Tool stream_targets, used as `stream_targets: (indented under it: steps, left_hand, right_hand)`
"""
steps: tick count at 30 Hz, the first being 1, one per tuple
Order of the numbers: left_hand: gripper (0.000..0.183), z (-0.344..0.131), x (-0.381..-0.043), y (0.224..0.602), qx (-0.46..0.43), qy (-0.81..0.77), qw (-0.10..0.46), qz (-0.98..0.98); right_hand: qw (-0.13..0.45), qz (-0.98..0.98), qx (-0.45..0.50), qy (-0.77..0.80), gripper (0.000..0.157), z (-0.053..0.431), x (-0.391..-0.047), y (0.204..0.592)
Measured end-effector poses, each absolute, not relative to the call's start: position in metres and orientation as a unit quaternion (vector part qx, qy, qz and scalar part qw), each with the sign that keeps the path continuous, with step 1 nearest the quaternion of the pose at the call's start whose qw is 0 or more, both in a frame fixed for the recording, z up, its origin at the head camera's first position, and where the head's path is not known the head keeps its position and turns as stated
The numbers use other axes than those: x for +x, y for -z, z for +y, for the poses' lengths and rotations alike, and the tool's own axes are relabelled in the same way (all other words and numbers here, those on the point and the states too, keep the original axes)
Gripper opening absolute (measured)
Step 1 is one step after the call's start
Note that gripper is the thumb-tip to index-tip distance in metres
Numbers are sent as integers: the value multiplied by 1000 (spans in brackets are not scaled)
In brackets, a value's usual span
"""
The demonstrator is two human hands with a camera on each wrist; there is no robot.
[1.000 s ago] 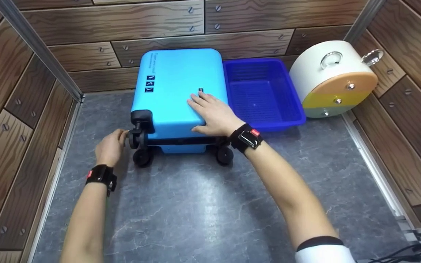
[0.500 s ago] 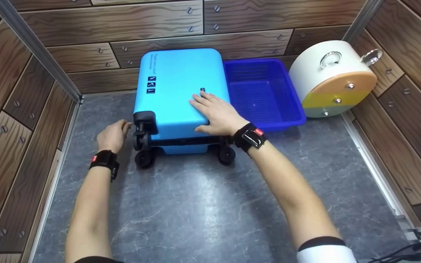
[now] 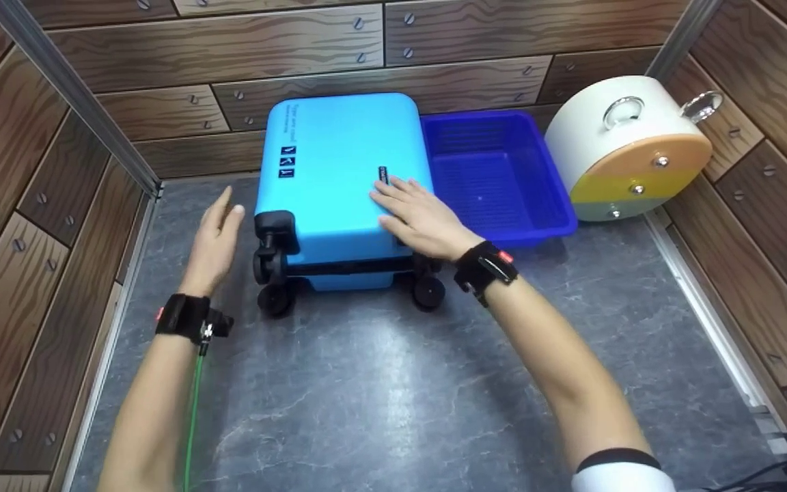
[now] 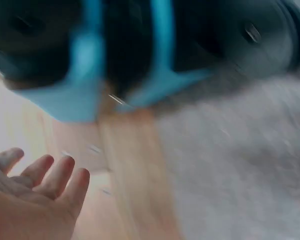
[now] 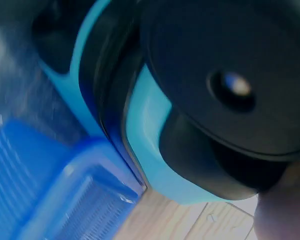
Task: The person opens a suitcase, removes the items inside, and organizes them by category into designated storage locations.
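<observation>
A bright blue suitcase (image 3: 339, 150) lies flat on the floor, its black wheels (image 3: 427, 292) toward me. My right hand (image 3: 424, 219) rests on its top near the front right corner, fingers spread straight beside a small black label. To the left of the suitcase, my left hand (image 3: 214, 239) is held apart from it with fingers extended, holding nothing. In the left wrist view the left hand (image 4: 40, 200) shows its palm and loosely bent fingers below the blurred suitcase. A black wheel (image 5: 230, 75) fills much of the right wrist view, with only a bit of the hand at the edge.
A dark blue plastic basket (image 3: 479, 184) stands against the suitcase's right side. Farther right is a white drum-shaped box (image 3: 626, 150) with a striped coloured front and a clear ring handle. Wood-patterned walls (image 3: 298, 41) enclose the grey floor (image 3: 393, 396). Black cables lie at bottom right.
My left hand has left the suitcase's front left corner, moving up and left while its fingers straightened. The right hand has slid slightly right on the lid, its thumb drawing in.
</observation>
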State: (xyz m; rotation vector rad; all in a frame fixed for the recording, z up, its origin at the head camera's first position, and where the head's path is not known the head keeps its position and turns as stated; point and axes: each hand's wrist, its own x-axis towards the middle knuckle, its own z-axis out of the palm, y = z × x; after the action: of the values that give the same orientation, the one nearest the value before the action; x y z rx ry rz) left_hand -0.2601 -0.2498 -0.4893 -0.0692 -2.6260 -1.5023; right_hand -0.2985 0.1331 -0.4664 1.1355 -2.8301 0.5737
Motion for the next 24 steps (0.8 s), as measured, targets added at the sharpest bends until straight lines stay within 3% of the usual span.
stream_targets:
  steps: [3, 7, 10, 16, 24]
  left_hand:
    - [72, -230, -248, 481, -90, 452, 63, -885]
    - [81, -209, -238, 480, -147, 329, 45, -932]
    - [84, -200, -235, 484, -151, 271, 45, -950]
    - [85, -191, -236, 494, -132, 240, 77, -959]
    - [83, -184, -235, 493, -134, 211, 100, -963]
  right_hand:
    - [34, -910, 330, -247, 50, 143, -293, 473]
    - [28, -893, 243, -379, 46, 156, -287, 484]
    - [6, -865, 182, -468, 56, 162, -284, 494]
    - [-79, -819, 36, -568, 93, 167, -278, 503]
    - [-92, -769, 6, -633, 84, 160, -277, 499]
